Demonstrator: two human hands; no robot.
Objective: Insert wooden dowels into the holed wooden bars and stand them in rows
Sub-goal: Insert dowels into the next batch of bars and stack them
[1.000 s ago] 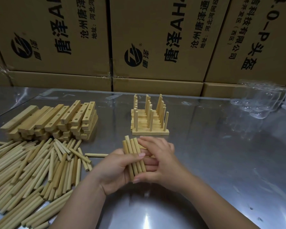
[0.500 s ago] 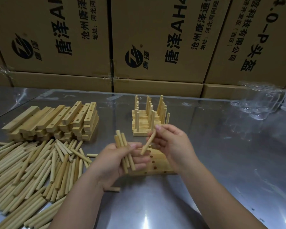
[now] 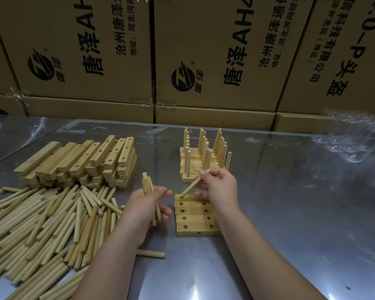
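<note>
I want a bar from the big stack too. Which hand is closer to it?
Left. The left hand, gripping spare dowels, sits just right of the stack of bars; the right hand, pinching one dowel, is farther right.

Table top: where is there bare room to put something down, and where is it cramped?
The widest bare table lies right of the finished rows and the holed bars, below the clear plastic. A narrower gap runs between the bar stack and those rows. Crowded: the left side, covered by loose dowels.
</note>
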